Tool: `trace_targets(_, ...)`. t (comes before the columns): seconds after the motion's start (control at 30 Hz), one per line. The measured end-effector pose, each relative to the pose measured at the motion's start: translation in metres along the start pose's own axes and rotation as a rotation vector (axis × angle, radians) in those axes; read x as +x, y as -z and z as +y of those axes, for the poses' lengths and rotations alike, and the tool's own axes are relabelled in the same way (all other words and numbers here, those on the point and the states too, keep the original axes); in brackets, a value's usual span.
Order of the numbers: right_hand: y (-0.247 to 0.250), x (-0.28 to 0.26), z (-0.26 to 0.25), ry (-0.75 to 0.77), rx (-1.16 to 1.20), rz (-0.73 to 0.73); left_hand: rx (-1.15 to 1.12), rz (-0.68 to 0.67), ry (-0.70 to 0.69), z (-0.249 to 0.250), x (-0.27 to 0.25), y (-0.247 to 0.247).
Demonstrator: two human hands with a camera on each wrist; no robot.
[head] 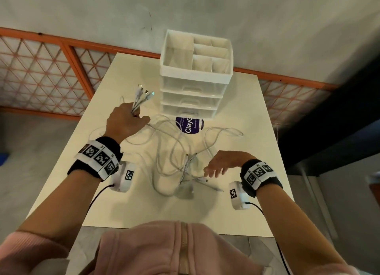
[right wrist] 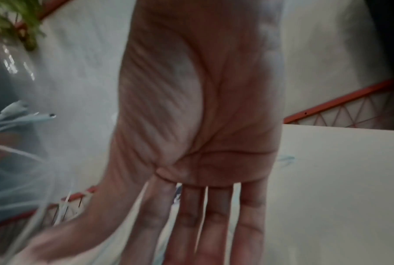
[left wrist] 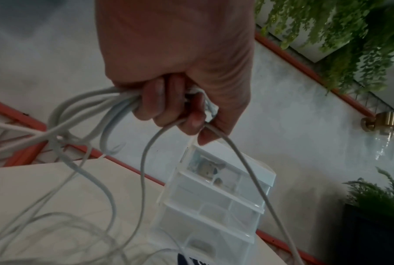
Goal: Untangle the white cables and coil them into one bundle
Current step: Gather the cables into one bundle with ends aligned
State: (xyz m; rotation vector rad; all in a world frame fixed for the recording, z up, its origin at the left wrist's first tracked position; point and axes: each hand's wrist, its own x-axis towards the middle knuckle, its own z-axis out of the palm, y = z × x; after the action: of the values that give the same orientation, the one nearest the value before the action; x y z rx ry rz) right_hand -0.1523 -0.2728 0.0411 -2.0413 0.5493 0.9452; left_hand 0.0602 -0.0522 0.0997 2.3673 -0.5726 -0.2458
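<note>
Right hand (head: 223,164) flat over white cables (head: 174,149) (left hand (head: 125,121) gripping ends).

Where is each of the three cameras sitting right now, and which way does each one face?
Head: on the head, looking forward and down at the table; shows both forearms, left hand, right hand.
Left wrist: along the left hand gripping white cables, toward the drawer organizer.
Right wrist: along the flat palm of the right hand, fingers straight, toward the table's far edge.
Shared: head and left wrist views both show the organizer and the gripped cables.
</note>
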Motion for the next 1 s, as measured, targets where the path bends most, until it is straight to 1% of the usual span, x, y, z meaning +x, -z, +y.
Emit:
trace_targets(0.03, -0.007, 0.007, 0.004, -0.012, 0.011, 0.036, 0.029, -0.048, 0.006, -0.003, -0.001, 0.001)
trace_targets(0.07, -0.012, 0.014, 0.01, 0.017, 0.013, 0.128, 0.057, -0.092, 0.005, -0.004, -0.002, 0.0)
trace_targets(0.13, -0.022, 0.024, 0.02, 0.12, -0.052, 0.321, 0.099, -0.154, 0.001, -0.01, -0.004, -0.003)
trace_targets(0.17, -0.027, 0.027, 0.022, 0.147, -0.088, 0.359, 0.106, -0.172, -0.003, -0.012, -0.006, -0.005)
trace_targets(0.27, -0.041, 0.034, 0.026, 0.142, -0.165, 0.326, 0.098, -0.158, -0.028, -0.015, -0.011, -0.01)
trace_targets(0.33, -0.047, 0.037, 0.029, 0.11, -0.173, 0.365, 0.091, -0.136, -0.038, -0.014, -0.014, -0.011)
trace_targets(0.37, -0.047, 0.036, 0.031, 0.085, -0.184, 0.398, 0.08, -0.131, -0.047, -0.014, -0.014, -0.011)
trace_targets(0.43, -0.047, 0.035, 0.034, -0.018, -0.264, 0.456, 0.058, -0.137, -0.062, -0.014, -0.014, -0.012)
trace_targets(0.5, -0.043, 0.031, 0.037, -0.156, -0.365, 0.535, 0.05, -0.155, -0.074, -0.015, -0.015, -0.013)
trace_targets(0.53, -0.039, 0.03, 0.039, -0.223, -0.364, 0.59, 0.053, -0.16, -0.078, -0.015, -0.016, -0.014)
trace_targets(0.63, -0.024, 0.02, 0.042, -0.365, -0.19, 0.753, 0.044, -0.18, -0.09, -0.016, -0.019, -0.018)
trace_targets(0.7, -0.011, 0.012, 0.047, -0.433, -0.094, 0.801, 0.047, -0.194, -0.097, -0.015, -0.021, -0.021)
trace_targets(0.73, -0.006, 0.009, 0.049, -0.444, -0.068, 0.804, 0.054, -0.194, -0.097, -0.014, -0.022, -0.023)
trace_targets(0.8, 0.0, 0.005, 0.055, -0.401, -0.05, 0.75, 0.046, -0.197, -0.114, -0.013, -0.023, -0.026)
trace_targets(0.87, -0.001, 0.005, 0.054, -0.3, -0.05, 0.633, 0.01, -0.2, -0.141, -0.011, -0.025, -0.03)
trace_targets(0.9, -0.003, 0.004, 0.048, -0.244, -0.01, 0.591, -0.015, -0.203, -0.155, -0.009, -0.025, -0.032)
trace_targets(0.93, -0.006, 0.003, 0.041, -0.161, 0.065, 0.561, -0.042, -0.21, -0.167, -0.006, -0.026, -0.034)
trace_targets(1.0, -0.007, 0.001, 0.018, 0.021, 0.245, 0.55, -0.097, -0.235, -0.176, 0.002, -0.028, -0.037)
